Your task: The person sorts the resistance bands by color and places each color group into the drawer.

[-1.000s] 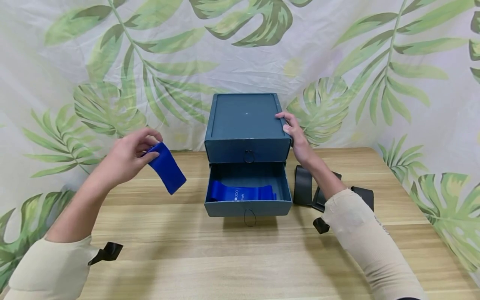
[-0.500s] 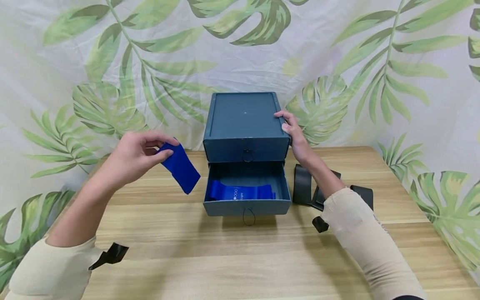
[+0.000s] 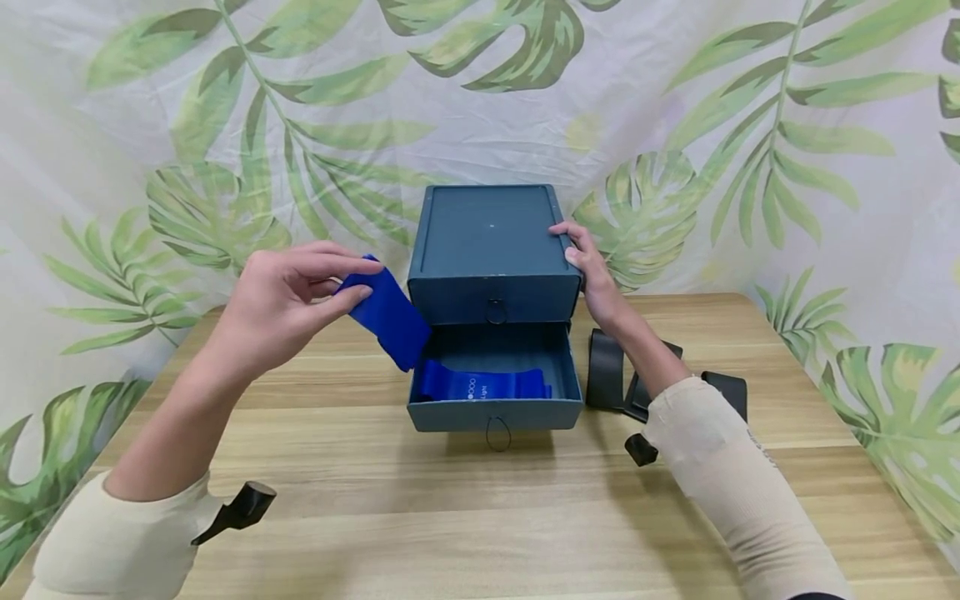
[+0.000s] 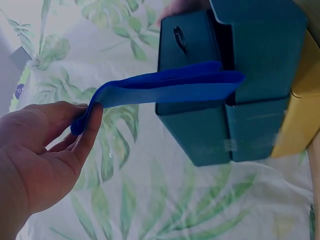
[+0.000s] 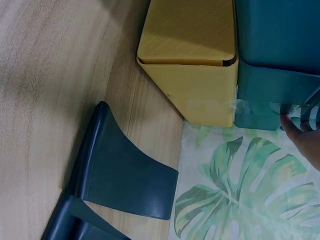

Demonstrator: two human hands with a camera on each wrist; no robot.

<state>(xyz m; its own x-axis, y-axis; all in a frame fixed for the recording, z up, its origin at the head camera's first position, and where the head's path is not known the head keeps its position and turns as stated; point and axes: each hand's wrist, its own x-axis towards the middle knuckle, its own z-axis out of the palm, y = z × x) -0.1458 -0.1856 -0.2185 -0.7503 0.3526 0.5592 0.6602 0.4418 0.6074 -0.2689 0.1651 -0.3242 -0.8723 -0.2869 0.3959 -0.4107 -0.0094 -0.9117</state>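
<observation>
My left hand (image 3: 281, 304) pinches one end of a folded blue resistance band (image 3: 397, 323) between thumb and fingers. The band's free end slants down to the left edge of a pulled-out drawer (image 3: 450, 417). In the left wrist view the band (image 4: 165, 89) shows as a flat doubled loop. Inside the drawer lies another blue band (image 3: 495, 386), with white print reading "Light". Above it is a closed dark-teal drawer box (image 3: 487, 242). My right hand (image 3: 592, 271) rests against that box's right side, fingertips over its top edge.
Several black bands (image 3: 606, 371) lie on the wooden table (image 3: 337, 500) right of the drawers, partly behind the right forearm. A yellow drawer unit (image 5: 200, 90) sits beneath the teal ones. A leaf-patterned cloth (image 3: 487, 108) hangs close behind.
My left hand has moved right with the blue band, bringing its lower end from over the table to the drawer's left edge. My right hand has stayed in place.
</observation>
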